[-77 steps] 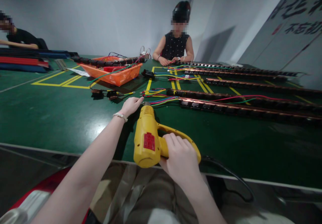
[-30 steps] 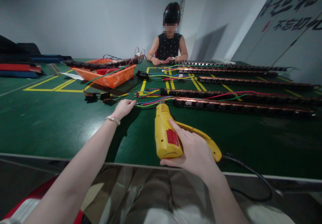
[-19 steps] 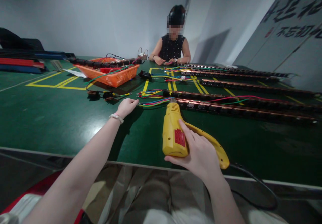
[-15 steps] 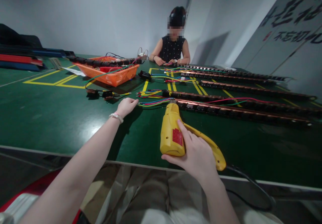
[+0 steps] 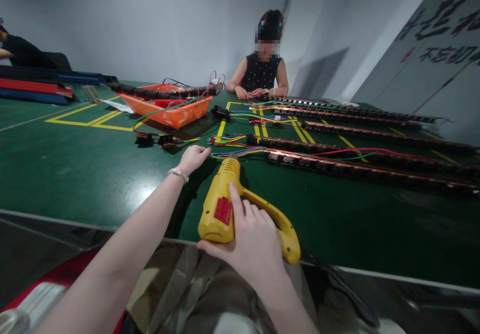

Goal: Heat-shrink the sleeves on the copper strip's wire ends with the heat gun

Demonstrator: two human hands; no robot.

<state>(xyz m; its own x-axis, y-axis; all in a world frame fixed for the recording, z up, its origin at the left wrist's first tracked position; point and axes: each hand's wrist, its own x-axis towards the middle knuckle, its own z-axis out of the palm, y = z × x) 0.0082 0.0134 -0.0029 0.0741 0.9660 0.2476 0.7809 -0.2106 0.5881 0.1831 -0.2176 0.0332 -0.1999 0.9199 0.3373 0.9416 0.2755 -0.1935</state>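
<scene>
My right hand (image 5: 255, 234) is wrapped round a yellow heat gun (image 5: 221, 199) with a red label. Its nozzle points away from me, at a bundle of coloured wires (image 5: 240, 152). The ends of those wires are pinched in my left hand (image 5: 194, 159), which wears a pale band at the wrist. The wires run rightward into a long black bar with copper strips (image 5: 337, 166) lying on the green table. What exactly my left fingertips cover is hidden.
An orange basket (image 5: 176, 116) with dark parts stands back left. Short black pieces with a yellow wire (image 5: 165, 141) lie beyond my left hand. More copper-striped bars (image 5: 375, 135) lie at right. One co-worker (image 5: 262, 71) sits opposite; another person (image 5: 22, 49) is far left.
The heat gun in my right hand has moved left along the wires, away from the bar and towards my left hand. My left hand keeps its hold on the wire ends.
</scene>
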